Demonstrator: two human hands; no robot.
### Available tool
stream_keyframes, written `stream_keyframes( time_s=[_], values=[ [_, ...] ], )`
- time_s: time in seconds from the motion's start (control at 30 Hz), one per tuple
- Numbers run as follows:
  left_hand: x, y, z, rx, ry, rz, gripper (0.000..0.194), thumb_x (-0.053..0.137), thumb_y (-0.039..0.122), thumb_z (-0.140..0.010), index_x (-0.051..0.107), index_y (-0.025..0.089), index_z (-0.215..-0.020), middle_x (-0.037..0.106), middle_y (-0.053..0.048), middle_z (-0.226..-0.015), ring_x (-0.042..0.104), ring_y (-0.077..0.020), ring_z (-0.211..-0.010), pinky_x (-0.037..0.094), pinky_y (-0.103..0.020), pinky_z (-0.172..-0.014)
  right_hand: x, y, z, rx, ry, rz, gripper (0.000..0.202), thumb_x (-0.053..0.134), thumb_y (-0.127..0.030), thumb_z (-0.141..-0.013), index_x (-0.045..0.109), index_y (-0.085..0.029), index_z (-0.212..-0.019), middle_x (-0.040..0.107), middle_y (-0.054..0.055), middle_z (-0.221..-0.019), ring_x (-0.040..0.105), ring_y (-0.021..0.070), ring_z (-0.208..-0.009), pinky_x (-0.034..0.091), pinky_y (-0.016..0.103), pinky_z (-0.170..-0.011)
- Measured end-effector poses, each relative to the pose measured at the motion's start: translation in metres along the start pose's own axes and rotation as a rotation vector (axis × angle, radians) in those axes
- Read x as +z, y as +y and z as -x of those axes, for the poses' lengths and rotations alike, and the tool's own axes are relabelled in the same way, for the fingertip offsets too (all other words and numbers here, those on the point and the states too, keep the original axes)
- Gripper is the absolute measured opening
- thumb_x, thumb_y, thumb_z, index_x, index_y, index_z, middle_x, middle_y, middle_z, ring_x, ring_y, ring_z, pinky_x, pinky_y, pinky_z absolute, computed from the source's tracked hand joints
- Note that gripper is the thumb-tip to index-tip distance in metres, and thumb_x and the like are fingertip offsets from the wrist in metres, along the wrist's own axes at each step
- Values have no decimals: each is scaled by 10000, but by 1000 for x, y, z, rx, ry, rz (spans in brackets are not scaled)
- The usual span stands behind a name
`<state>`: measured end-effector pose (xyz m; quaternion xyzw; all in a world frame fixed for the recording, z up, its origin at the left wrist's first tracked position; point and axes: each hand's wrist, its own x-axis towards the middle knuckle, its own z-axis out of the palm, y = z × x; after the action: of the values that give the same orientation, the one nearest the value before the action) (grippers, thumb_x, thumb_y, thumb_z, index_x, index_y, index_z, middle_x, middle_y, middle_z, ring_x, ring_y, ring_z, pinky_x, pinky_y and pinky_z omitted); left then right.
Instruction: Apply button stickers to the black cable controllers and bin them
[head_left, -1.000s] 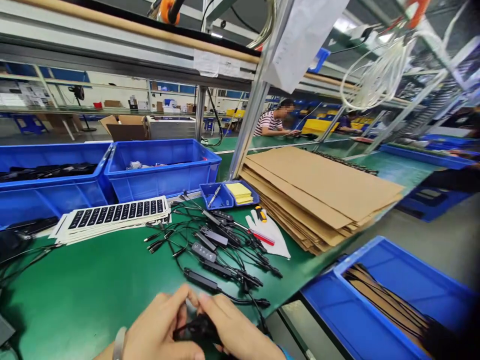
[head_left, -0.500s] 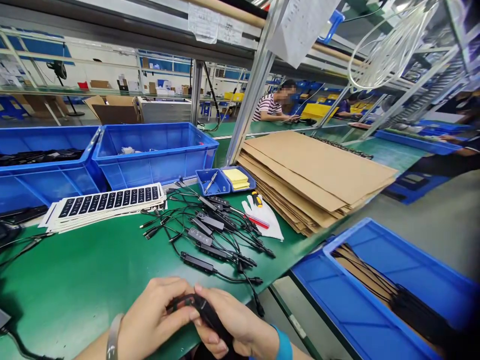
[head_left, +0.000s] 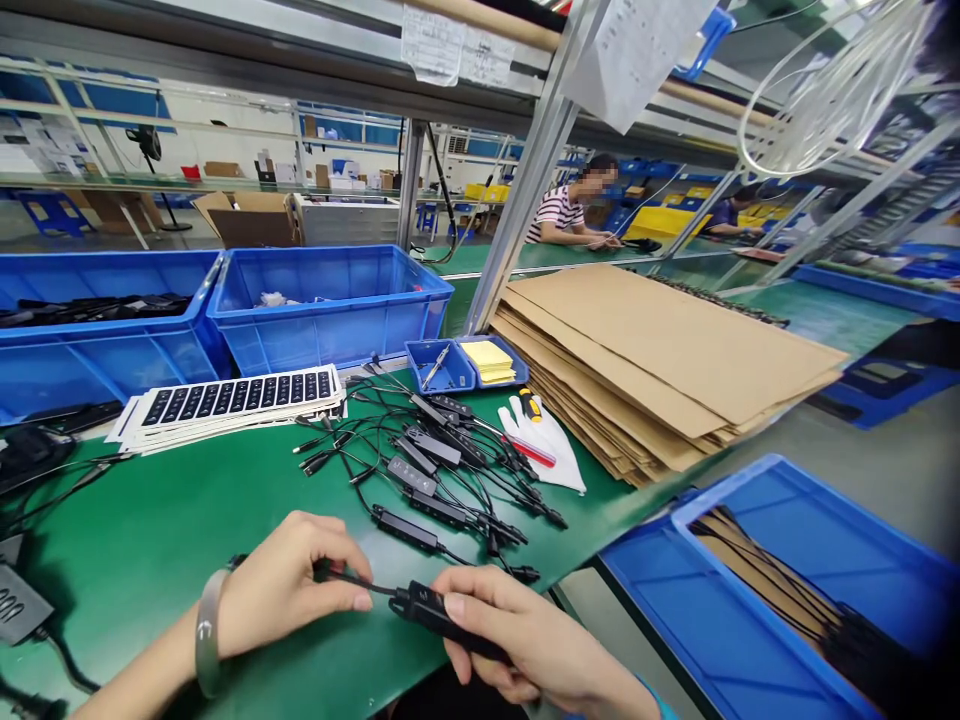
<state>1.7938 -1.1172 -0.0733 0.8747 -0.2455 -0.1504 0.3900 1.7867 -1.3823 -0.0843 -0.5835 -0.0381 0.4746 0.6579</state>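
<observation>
In my right hand is a black inline control box, gripped around its body with the thumb on top. A thin black cable leaves the box's left end and runs to my left hand. There the fingers are curled around the cable, and part of it is hidden behind them. Beyond both hands lies a heap of similar black control boxes with cables on the green workbench.
Label sheets lie before two blue bins. Small blue trays, a white glove and stacked cardboard are farther right. A blue crate with cables stands low at right. Across the bench, a person sits.
My hands have moved apart, so the cable between them now shows. The control box, earlier mostly covered by both hands, is in my right hand. The view has turned slightly left.
</observation>
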Motion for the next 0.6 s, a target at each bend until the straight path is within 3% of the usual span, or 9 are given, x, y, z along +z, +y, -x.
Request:
stream_keyframes(
  time_s=[0.13,0.33,0.4,0.5,0.6],
  values=[
    [-8,6,3,-36,53,28,218,619,429,-839,731,242,-840,615,13,-692,512,-102,-599,326,-208,-552,-2,6,-5,38,-106,-290,370,529,-421,-877,602,-69,-963,506,-28,-560,137,-9,-343,75,136,-310],
    [-17,9,9,-2,85,10,213,590,410,-863,733,261,-811,627,17,-685,526,-101,-600,350,-206,-555,2,5,-2,77,-106,-226,335,435,-369,-904,609,-88,-960,474,-29,-560,106,12,-357,58,164,-333],
    [-20,6,11,-5,77,-51,206,576,407,-873,732,282,-827,623,18,-706,537,-104,-612,357,-208,-552,7,1,5,43,-8,21,252,446,-332,-892,582,-148,-1000,515,-10,-650,227,32,-387,153,158,-352],
    [-23,-1,11,-41,82,-323,185,560,368,-885,722,291,-841,613,2,-777,559,-136,-684,380,-235,-585,14,2,11,-209,298,656,198,487,-209,-870,565,-235,-1050,557,34,-923,524,118,-673,422,217,-570],
    [-15,-10,6,-31,118,-574,147,573,338,-874,693,284,-940,622,-26,-912,572,-198,-800,434,-320,-709,17,16,-1,-424,506,1157,240,493,-120,-862,552,-248,-1056,544,49,-999,572,184,-818,465,293,-695]
  ],
)
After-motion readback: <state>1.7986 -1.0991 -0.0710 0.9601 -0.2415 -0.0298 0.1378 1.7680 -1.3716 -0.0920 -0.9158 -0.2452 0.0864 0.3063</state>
